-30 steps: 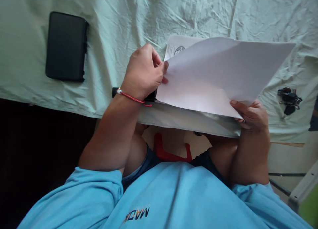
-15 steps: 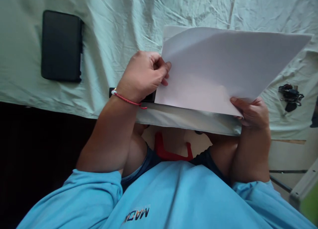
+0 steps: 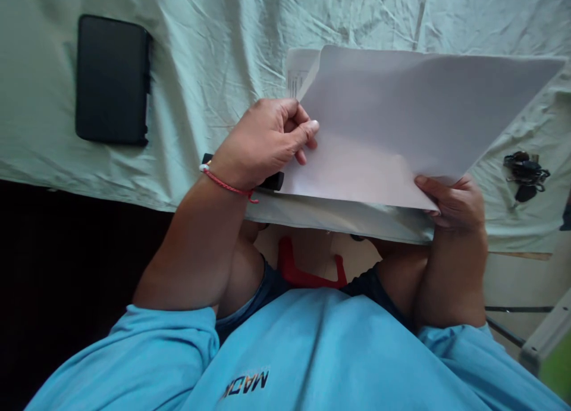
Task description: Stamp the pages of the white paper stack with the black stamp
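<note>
1. White paper sheet [image 3: 392,119] was held above the near edge of the tabletop [image 3: 223,54], which was draped in a pale green, wrinkled cloth [image 3: 214,36]. The sheet's long axis ran left to right across the view, its far right corner tilted up and away from the person.
2. Left hand [image 3: 263,140]: fingers curled, thumb and forefinger pinched on the sheet's left edge. The sheet lay directly to the right of this hand, touching it.
3. Right hand [image 3: 452,203]: closed on the sheet's near right corner, thumb on top and the other fingers hidden beneath the paper. The sheet extended up and to the left from this hand.
4. Both hands were in contact with the sheet; neither was nearer than the other. The left held higher on the edge, the right lower, at the near corner.
5. A second sheet [image 3: 298,72] showed behind the upper left corner of the held one, lying on the cloth. It carried small printed lines, too small to read.
6. Writing: the blue shirt [image 3: 312,351] bore dark letters near the bottom of the view, seen upside down and partly cut off; "MAD" was about all that could be made out.
7. Red cord bracelet [image 3: 225,186] on the left wrist.
8. Black flat case [image 3: 112,81] lay on the cloth, well apart to the left. Bunch of keys [image 3: 524,173] lay on the cloth to the right, near the right hand but not touching it.
9. A small black object [image 3: 272,181] sat under the left hand at the tabletop edge; mostly hidden, kind not determinable.
</note>
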A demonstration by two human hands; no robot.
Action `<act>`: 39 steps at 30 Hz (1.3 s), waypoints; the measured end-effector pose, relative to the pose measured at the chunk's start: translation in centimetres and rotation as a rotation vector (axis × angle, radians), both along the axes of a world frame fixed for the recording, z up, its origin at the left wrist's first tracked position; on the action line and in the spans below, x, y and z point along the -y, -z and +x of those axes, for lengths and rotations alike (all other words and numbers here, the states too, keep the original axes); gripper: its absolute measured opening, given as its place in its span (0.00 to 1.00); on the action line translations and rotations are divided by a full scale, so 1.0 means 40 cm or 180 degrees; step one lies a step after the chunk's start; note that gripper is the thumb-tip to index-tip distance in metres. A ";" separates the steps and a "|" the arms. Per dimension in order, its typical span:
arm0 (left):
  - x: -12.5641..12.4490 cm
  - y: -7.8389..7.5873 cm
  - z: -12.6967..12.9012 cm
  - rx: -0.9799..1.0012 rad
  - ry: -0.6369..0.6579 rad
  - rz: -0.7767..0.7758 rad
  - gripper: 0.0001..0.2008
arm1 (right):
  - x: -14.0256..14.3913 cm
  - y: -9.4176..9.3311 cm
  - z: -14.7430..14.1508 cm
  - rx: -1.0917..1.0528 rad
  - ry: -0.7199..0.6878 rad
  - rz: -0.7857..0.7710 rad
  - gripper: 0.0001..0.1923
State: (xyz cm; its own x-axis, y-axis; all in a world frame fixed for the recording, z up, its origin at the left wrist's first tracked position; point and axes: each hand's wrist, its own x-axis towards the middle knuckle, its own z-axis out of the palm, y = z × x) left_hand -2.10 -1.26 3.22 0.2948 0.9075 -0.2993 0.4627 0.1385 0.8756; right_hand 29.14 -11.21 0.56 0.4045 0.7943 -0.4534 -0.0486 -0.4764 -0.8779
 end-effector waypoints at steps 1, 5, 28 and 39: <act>-0.001 0.000 0.001 -0.0012 -0.0013 0.0031 0.10 | 0.000 -0.001 0.000 -0.0004 -0.0020 -0.0009 0.23; -0.003 0.008 0.005 -0.0098 -0.0033 0.0152 0.12 | -0.003 -0.001 -0.003 -0.0020 -0.0076 -0.0042 0.22; 0.008 0.051 0.017 -0.1112 -0.0092 0.0953 0.13 | -0.002 -0.006 -0.005 -0.0046 -0.0148 -0.0088 0.21; 0.019 0.086 0.026 -0.1407 0.0050 0.1099 0.08 | -0.009 -0.002 -0.005 -0.0010 0.0067 -0.0168 0.20</act>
State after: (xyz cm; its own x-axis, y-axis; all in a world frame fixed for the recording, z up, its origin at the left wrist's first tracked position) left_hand -1.06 -2.01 -0.22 0.2229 0.9712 -0.0839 0.7958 -0.1316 0.5911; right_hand 28.92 -10.85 0.64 0.4194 0.7606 -0.4956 -0.0619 -0.5207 -0.8515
